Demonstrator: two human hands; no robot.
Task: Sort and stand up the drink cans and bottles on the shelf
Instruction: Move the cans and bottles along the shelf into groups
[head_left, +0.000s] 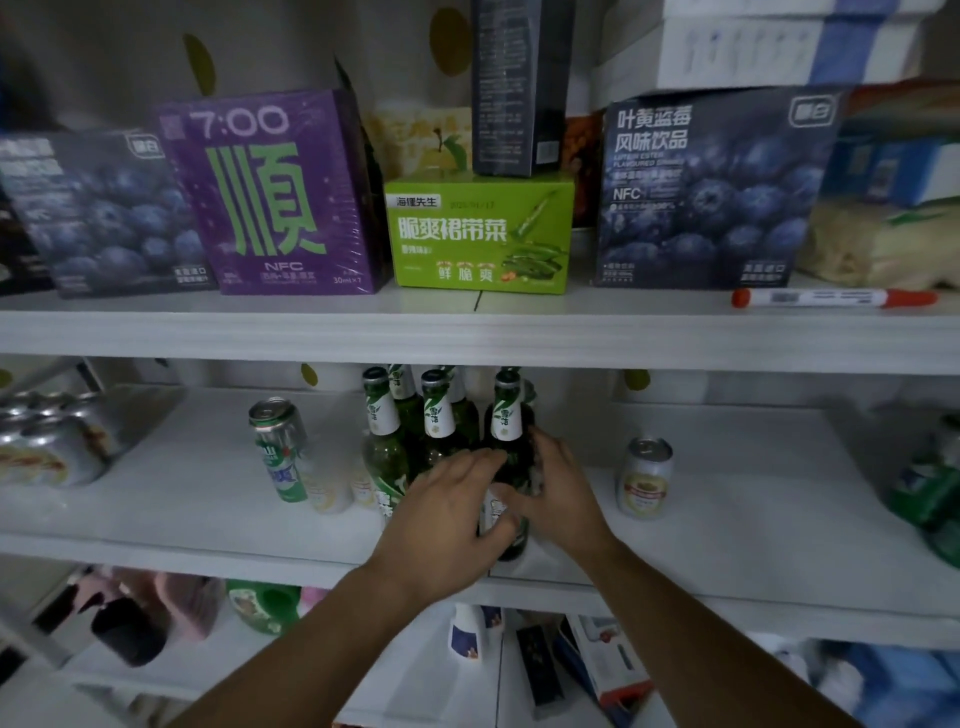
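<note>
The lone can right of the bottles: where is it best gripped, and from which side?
Grip the can round its middle, probably coming from the front. It stands upright and alone, both sides free; the shelf board above leaves little room overhead.

both hands (452, 514) hide the front bottle's (506, 415) lower label; rear bottles (402, 382) mostly hidden.

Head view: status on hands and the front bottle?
Hands: left hand and right hand both grip front green bottle. Bottle upright; other green bottles crowd its left; gold can clear on right.
</note>
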